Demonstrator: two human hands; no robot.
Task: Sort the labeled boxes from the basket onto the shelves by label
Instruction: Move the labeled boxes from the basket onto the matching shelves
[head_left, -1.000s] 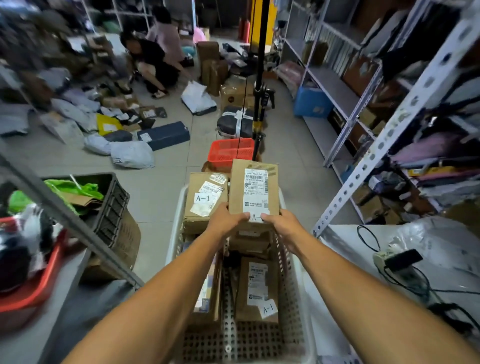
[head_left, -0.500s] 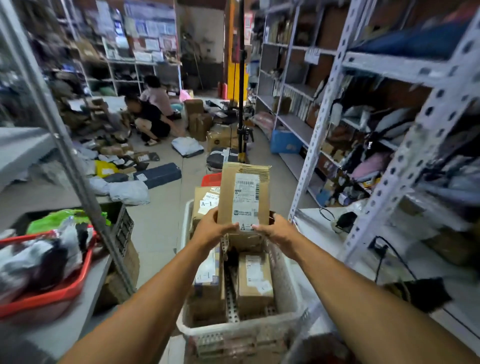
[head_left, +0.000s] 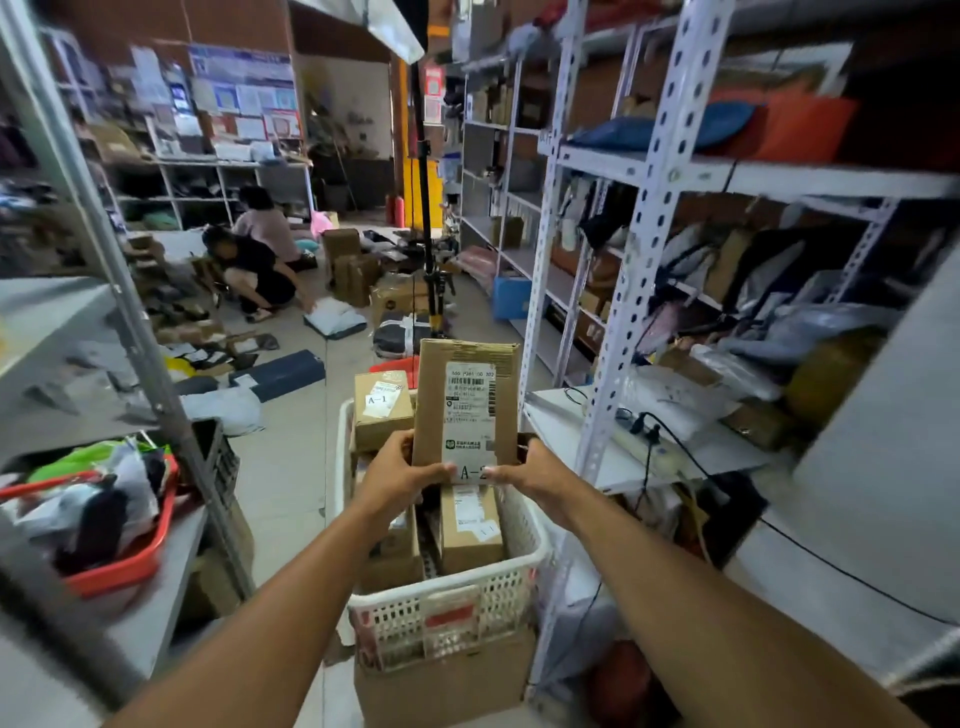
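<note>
Both hands hold a tall cardboard box (head_left: 465, 400) upright above the white plastic basket (head_left: 447, 613). Its white shipping label ends in a tag that starts "A-"; my thumbs cover part of it. My left hand (head_left: 397, 475) grips the box's lower left corner and my right hand (head_left: 530, 473) grips the lower right. Inside the basket lie more labelled boxes: one marked A-1 (head_left: 382, 410) at the far end and another (head_left: 470, 525) just below my hands. The basket rests on a larger cardboard carton (head_left: 441, 686).
White metal shelving (head_left: 660, 171) packed with parcels rises on the right, with a power strip and cables (head_left: 644, 436) on its low shelf. A grey shelf post (head_left: 130, 322) and a red basket (head_left: 119, 566) of bags stand left. Two people crouch among parcels on the floor (head_left: 249, 270). A tripod pole (head_left: 428, 218) stands ahead.
The view has tilted up from the basket toward the shelves. The box has risen with both hands and now stands higher above the basket.
</note>
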